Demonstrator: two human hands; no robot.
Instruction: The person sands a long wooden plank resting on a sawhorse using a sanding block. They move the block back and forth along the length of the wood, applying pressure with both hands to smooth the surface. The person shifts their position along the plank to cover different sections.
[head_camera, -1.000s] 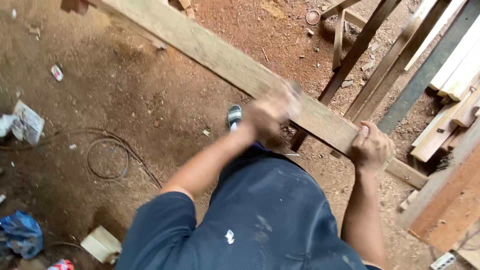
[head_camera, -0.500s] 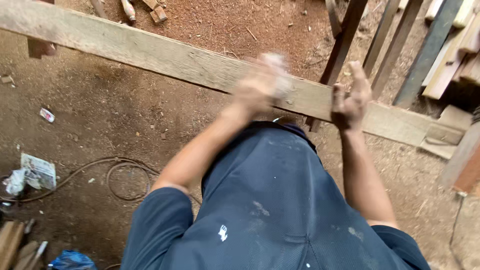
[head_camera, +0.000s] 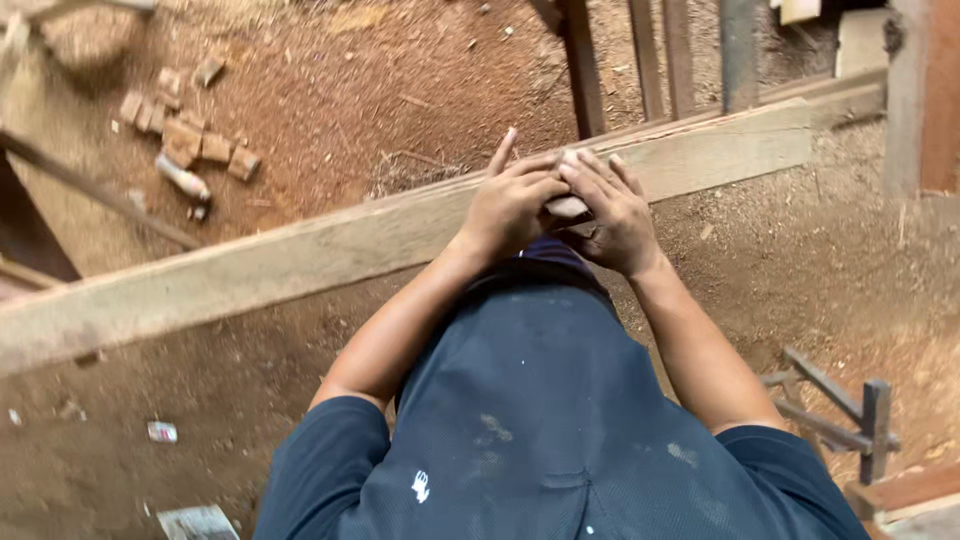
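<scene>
A long pale wooden plank (head_camera: 300, 255) runs across the view from lower left to upper right, over a dirt floor. Both hands meet above its middle. My left hand (head_camera: 510, 205) and my right hand (head_camera: 612, 215) are cupped together around a small pale object (head_camera: 566, 207), only a sliver of which shows between the fingers. My left index finger points up. What the object is cannot be told. A dark blue shirt (head_camera: 540, 420) fills the lower centre.
Small wood offcuts (head_camera: 185, 140) lie on the red-brown dirt at upper left. Dark upright posts (head_camera: 585, 65) stand behind the plank. A low wooden frame (head_camera: 840, 410) sits at lower right. Scraps of litter (head_camera: 162, 431) lie at lower left.
The view has swung so the plank now slopes up to the right. My right hand left the plank's edge and joined the left hand; both now close around the small object.
</scene>
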